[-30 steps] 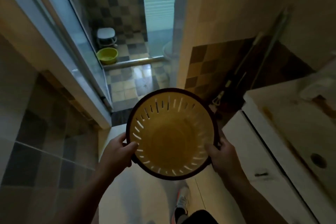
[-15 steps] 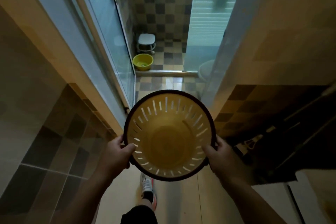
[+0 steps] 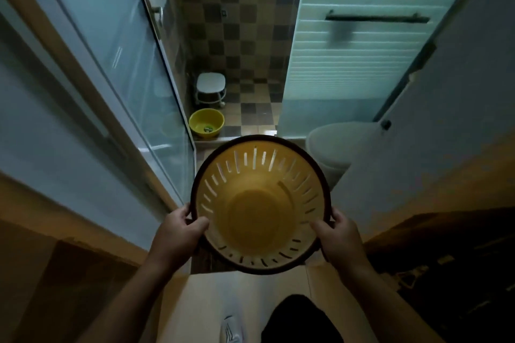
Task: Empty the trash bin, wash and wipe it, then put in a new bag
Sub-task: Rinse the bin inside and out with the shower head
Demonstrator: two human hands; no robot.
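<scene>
I look straight down into a round yellow trash bin (image 3: 259, 203) with a dark rim and slotted walls. It is empty, with no bag inside. My left hand (image 3: 175, 234) grips the rim on its left side, thumb over the edge. My right hand (image 3: 340, 239) grips the rim on the right side in the same way. The bin hangs in the air at the threshold of a bathroom doorway.
Ahead lies a checkered-tile bathroom floor with a yellow basin (image 3: 206, 123) and a white stool (image 3: 210, 88). A white toilet (image 3: 334, 145) stands at the right. A glass sliding door (image 3: 117, 44) lines the left, a wall (image 3: 446, 125) the right.
I have walked forward toward the bathroom with the bin in both hands. The counter and mop at the right dropped out of view; the toilet and window came in.
</scene>
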